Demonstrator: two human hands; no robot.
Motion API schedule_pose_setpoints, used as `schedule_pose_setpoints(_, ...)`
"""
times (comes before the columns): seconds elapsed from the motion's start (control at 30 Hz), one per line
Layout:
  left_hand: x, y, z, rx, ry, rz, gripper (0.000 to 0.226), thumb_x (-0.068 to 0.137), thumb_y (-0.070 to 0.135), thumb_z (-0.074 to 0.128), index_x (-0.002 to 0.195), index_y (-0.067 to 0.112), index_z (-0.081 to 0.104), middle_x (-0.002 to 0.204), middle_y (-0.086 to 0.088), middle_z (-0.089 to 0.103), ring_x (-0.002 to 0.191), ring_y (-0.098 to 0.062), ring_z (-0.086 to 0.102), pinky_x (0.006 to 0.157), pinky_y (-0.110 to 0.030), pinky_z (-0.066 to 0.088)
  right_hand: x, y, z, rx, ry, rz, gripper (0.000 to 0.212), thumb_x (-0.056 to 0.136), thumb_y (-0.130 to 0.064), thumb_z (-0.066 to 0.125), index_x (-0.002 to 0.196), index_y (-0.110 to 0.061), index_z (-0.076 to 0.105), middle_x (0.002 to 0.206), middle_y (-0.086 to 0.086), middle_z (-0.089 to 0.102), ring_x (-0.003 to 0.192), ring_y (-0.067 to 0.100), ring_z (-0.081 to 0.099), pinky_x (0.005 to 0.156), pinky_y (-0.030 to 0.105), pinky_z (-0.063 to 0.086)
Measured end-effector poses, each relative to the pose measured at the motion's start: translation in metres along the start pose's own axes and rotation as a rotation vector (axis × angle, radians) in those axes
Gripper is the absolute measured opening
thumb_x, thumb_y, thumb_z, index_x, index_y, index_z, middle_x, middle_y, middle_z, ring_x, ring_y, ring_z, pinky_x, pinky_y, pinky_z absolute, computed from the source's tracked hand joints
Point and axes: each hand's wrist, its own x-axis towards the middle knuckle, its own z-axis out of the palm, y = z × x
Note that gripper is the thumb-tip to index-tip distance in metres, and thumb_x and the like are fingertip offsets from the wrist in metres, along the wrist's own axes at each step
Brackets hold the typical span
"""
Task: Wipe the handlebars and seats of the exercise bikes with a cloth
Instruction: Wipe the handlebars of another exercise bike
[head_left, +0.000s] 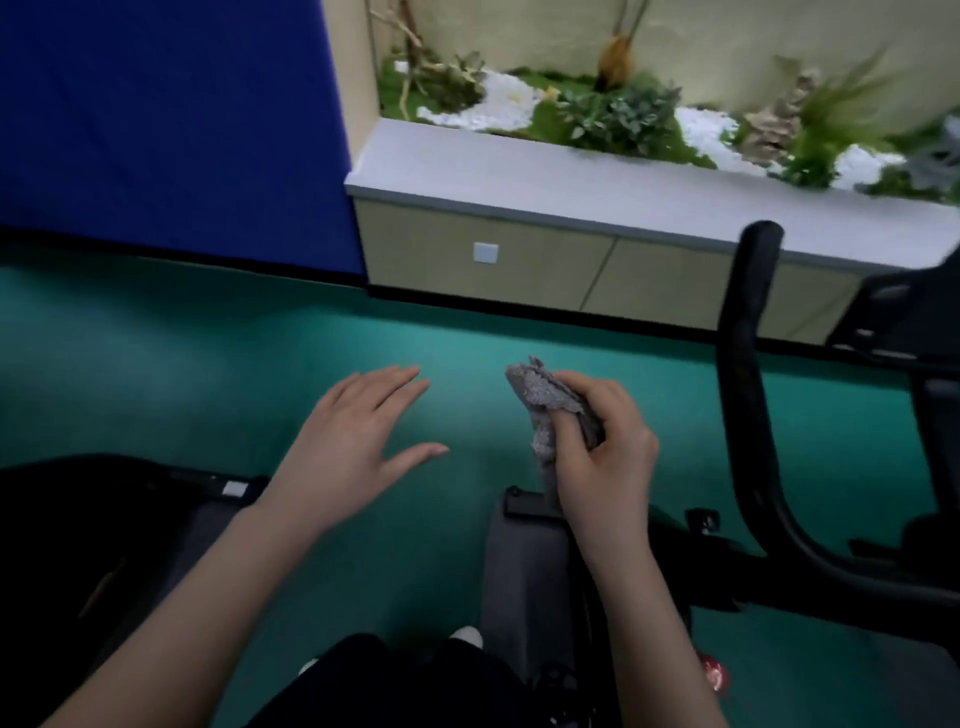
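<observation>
My right hand (602, 447) grips a crumpled grey cloth (540, 397) in mid-air above the green floor. My left hand (358, 436) hovers flat beside it with straight, spread fingers and holds nothing. A black curved handlebar (743, 374) of an exercise bike rises at the right, apart from both hands. Below my right hand stands the bike's grey frame column (524, 571). A dark part of another bike (104, 519) fills the lower left; whether it is a seat is unclear.
A low beige cabinet with a grey ledge (545, 182) runs along the back, topped by a planter with green plants and white pebbles (613, 114). A blue wall panel (171, 119) stands at the left. Green floor (208, 353) lies between the bikes.
</observation>
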Motion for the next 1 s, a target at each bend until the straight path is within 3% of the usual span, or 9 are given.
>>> schedule_pose_setpoints(0.3, -0.117, -0.118, -0.007, 0.009, 0.020, -0.410, 0.099, 0.068, 0.080, 0.006, 0.144, 0.024, 0.035, 0.153, 0.007, 0.029, 0.143, -0.010, 0.021, 0.118, -0.032, 0.008, -0.042, -0.068, 0.111, 0.094, -0.317, -0.112, 0.028, 0.076, 0.004, 0.054, 0.095, -0.010, 0.069, 0.090, -0.003, 0.063, 0.087, -0.011, 0.054, 0.079, 0.003, 0.037)
schedule_pose_setpoints(0.47, -0.193, -0.172, -0.014, -0.051, 0.081, -0.599, 0.115, 0.062, 0.089, -0.009, 0.143, 0.023, 0.037, 0.151, 0.005, 0.033, 0.142, -0.011, 0.024, 0.118, -0.034, 0.011, -0.080, -0.113, 0.167, 0.140, -0.469, -0.154, 0.029, 0.076, 0.002, 0.053, 0.094, -0.014, 0.069, 0.090, -0.005, 0.063, 0.088, -0.007, 0.056, 0.078, 0.003, 0.037)
schedule_pose_setpoints(0.73, -0.302, -0.234, -0.028, -0.081, 0.183, -0.832, 0.095, 0.072, 0.080, 0.014, 0.140, 0.021, 0.044, 0.148, 0.004, 0.039, 0.139, -0.015, 0.031, 0.117, -0.038, 0.019, -0.145, -0.183, 0.252, 0.204, -0.679, -0.218, 0.037, 0.077, 0.014, 0.058, 0.091, -0.018, 0.067, 0.090, -0.010, 0.062, 0.086, -0.006, 0.056, 0.074, 0.003, 0.037)
schedule_pose_setpoints(1.0, -0.367, -0.264, -0.027, -0.150, 0.253, -1.013, 0.103, 0.069, 0.084, 0.008, 0.139, 0.018, 0.046, 0.147, 0.002, 0.040, 0.139, -0.015, 0.031, 0.117, -0.036, 0.016, -0.179, -0.224, 0.301, 0.235, -0.825, -0.304, 0.035, 0.077, 0.014, 0.058, 0.094, -0.014, 0.070, 0.092, -0.010, 0.063, 0.091, -0.004, 0.057, 0.079, 0.004, 0.038)
